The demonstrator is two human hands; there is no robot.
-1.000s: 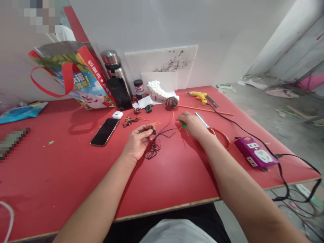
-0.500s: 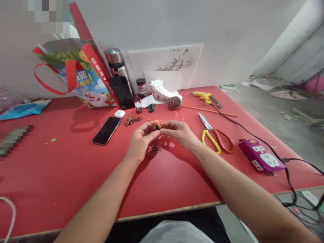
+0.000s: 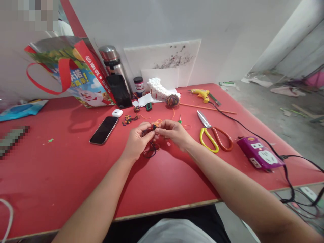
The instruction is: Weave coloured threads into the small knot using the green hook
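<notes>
Over the red table, my left hand [image 3: 136, 139] and my right hand [image 3: 176, 133] meet, with fingertips pinching a small multicoloured yarn piece [image 3: 155, 127]. Fingers partly cover it. Dark loose yarn [image 3: 151, 152] hangs in loops below my left hand. An orange strand runs back towards the multicoloured yarn ball [image 3: 172, 100]. Just beyond my right hand lies a thin metal-tipped tool with a green handle [image 3: 180, 120], partly hidden. A similar small yarn piece [image 3: 127, 119] lies to the left of my hands.
Scissors [image 3: 209, 131], a purple power socket [image 3: 262, 153] and a yellow glue gun [image 3: 201, 95] lie on the right. A phone [image 3: 104, 130] and white earbud case [image 3: 117, 113] lie left. Behind stand a bag [image 3: 88, 89], a flask [image 3: 116, 64] and a white knobbly object [image 3: 160, 88].
The view has shifted slightly, and both hands keep their pinch on the yarn piece. More of the green-handled tool shows beyond my right hand.
</notes>
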